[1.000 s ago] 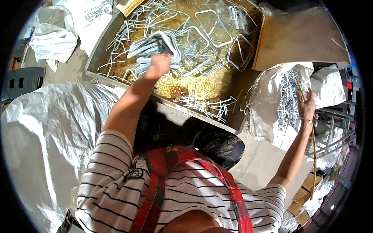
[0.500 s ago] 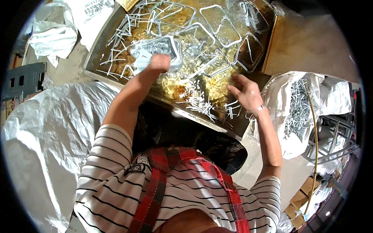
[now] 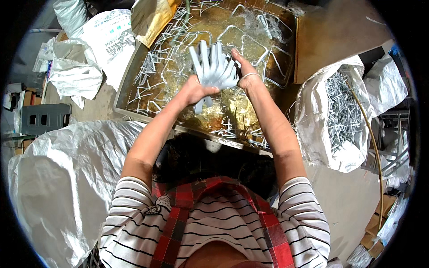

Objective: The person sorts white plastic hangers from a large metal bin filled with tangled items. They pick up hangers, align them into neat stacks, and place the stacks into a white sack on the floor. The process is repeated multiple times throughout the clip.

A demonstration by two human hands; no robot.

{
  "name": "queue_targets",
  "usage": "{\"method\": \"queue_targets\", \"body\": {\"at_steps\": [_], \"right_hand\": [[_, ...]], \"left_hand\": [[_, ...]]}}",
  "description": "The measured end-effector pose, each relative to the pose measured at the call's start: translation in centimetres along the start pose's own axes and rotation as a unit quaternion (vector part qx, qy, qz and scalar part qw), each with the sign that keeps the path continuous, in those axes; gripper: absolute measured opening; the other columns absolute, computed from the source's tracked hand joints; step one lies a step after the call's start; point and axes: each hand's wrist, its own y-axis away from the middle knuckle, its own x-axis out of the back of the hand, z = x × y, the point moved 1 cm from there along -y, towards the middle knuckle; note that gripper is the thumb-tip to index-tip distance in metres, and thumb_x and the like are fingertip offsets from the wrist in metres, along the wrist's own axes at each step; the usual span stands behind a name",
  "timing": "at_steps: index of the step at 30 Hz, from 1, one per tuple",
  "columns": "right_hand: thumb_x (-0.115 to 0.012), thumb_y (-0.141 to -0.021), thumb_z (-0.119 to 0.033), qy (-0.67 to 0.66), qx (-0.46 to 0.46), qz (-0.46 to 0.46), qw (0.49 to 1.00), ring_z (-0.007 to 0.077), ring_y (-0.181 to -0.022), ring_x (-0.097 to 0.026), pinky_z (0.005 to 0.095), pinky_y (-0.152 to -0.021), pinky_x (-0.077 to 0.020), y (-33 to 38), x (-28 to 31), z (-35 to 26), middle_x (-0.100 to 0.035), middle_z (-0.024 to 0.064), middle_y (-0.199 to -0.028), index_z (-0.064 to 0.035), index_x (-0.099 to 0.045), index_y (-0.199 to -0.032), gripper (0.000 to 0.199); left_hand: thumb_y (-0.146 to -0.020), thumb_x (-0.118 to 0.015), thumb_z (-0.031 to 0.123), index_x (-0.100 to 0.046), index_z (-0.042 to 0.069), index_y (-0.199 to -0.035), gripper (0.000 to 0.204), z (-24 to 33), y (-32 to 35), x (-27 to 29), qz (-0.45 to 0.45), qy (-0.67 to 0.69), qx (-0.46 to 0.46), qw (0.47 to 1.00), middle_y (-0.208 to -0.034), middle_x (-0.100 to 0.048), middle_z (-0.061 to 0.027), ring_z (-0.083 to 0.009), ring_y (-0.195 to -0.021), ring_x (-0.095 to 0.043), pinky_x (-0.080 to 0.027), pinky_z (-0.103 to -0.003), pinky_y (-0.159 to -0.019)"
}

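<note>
Both my hands are raised over a metal tub (image 3: 120, 100) of yellowish liquid, holding a fanned bundle of grey plastic strips (image 3: 216, 71). My left hand (image 3: 195, 90) is closed round the bundle's lower left side, thumb across its front. At the right side, my right hand (image 3: 246, 73) presses in with thumb and fingers. The far ends of the strips spread apart, and a couple hang below my left hand. In the liquid behind lie thin grey rounded frames (image 3: 248, 36). Short grey offcuts (image 3: 149, 67) are piled along the tub's left side.
Right of the tub stands a white sack (image 3: 308, 107) filled with grey offcuts, under a brown board (image 3: 337, 42). A large silvery-white sack (image 3: 76, 161) lies at my left. White printed bags (image 3: 109, 42) and a yellow paper bag (image 3: 152, 22) are at the far left.
My hands were apart, the left over grey pieces in the tub and the right near its front right. They have come together at the middle, holding up the bundle.
</note>
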Motion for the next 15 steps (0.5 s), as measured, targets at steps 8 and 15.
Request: {"method": "queue_targets", "body": {"at_steps": [8, 15], "right_hand": [[-0.066, -0.074, -0.007, -0.038, 0.038, -0.061, 0.997, 0.0200, -0.068, -0.061, 0.0339, -0.064, -0.0545, 2.9, 2.4, -1.9, -0.061, 0.0104, -0.079, 0.0012, -0.057, -0.087, 0.018], [-0.060, -0.075, 0.000, -0.056, 0.022, -0.037, 0.997, 0.0247, -0.071, -0.062, 0.0385, -0.069, -0.0536, 4.1, 2.1, -0.6, -0.062, 0.0137, -0.081, 0.0036, -0.056, -0.087, 0.013]], "left_hand": [[-0.075, -0.068, 0.012, -0.054, 0.003, -0.110, 0.039, 1.9, 0.7, -2.5, -0.019, 0.054, -0.073, 0.996, -0.103, -0.059, -0.0058, -0.0140, -0.094, -0.052, -0.041, -0.030, -0.086], [-0.076, -0.068, 0.016, -0.052, 0.004, -0.115, 0.044, 3.5, 1.8, -4.2, 0.002, 0.113, -0.023, 0.993, -0.108, -0.058, -0.0053, -0.0160, -0.100, -0.052, -0.038, -0.031, -0.091]]}}
